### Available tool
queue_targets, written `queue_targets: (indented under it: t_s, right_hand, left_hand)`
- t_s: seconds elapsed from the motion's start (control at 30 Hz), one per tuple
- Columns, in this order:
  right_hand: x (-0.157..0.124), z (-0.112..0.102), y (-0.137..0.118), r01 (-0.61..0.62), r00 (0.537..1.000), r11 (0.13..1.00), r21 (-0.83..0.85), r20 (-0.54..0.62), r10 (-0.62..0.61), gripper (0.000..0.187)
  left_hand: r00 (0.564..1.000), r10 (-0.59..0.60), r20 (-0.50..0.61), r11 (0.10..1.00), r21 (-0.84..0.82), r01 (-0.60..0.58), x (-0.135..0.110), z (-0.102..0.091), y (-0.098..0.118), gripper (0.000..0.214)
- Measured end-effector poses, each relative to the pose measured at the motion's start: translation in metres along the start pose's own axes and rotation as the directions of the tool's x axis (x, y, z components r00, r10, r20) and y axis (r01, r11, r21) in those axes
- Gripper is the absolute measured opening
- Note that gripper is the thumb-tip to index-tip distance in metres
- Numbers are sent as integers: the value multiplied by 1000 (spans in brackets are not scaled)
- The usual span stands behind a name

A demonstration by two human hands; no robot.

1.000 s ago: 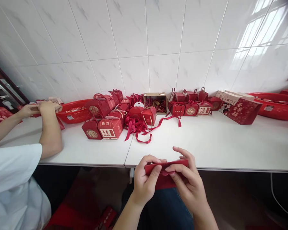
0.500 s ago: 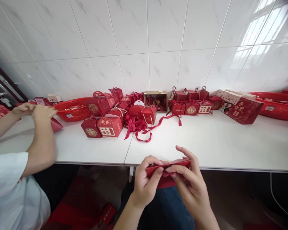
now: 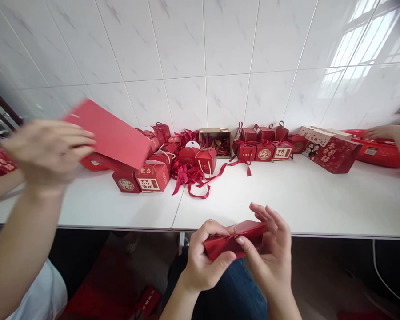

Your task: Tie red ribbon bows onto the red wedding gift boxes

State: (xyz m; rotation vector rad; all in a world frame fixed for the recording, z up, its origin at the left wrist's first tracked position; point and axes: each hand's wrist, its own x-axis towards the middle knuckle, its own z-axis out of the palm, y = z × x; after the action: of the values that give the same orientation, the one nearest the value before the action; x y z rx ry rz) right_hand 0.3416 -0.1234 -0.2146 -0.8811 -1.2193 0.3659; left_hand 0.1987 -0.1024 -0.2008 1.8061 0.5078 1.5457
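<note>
Table edge [image 3: 336, 233] (red carton [image 3: 219, 247] near)

Left hand [image 3: 204, 262] curled; right hand [image 3: 274, 254], fingers upward.

White table [image 3: 320, 200]: small red boxes [image 3: 153, 180], tangled ribbon [image 3: 186, 174], open carton [image 3: 216, 131], larger printed box [image 3: 336, 155], red baskets [image 3: 385, 156]

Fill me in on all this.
The person's left hand grips a small folded red card piece, and the right hand has its thumb against the piece's upper edge. At left, a co-worker's blurred hand holds up a large red card sheet; far right, another person's hand is over a red plastic basin. Printed red card boxes and shiny red ribbon sit on the white table.
</note>
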Motion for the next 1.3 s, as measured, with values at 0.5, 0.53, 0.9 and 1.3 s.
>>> queue_targets:
  t_s: [0.5, 0.53, 0.9, 1.3]
  right_hand:
    - [14, -27, -1, -115, 990, 965, 237, 106, 93, 19]
    - [15, -30, -3, -88, 994, 979, 186, 80, 75, 18]
    - [11, -8, -1, 2, 926, 944, -331, 358, 123, 7]
    - [17, -41, -11, -15, 966, 993, -119, 254, 45, 7]
  left_hand:
    - [980, 13, -196, 1000, 30, -7, -3, 5, 2, 17]
    - [968, -3, -251, 999, 40, 13, -2, 4, 1, 15]
    - [918, 112, -380, 953, 302, 8, 13, 6, 7, 14]
    - [956, 186, -228, 922, 377, -90, -1, -3, 3, 26]
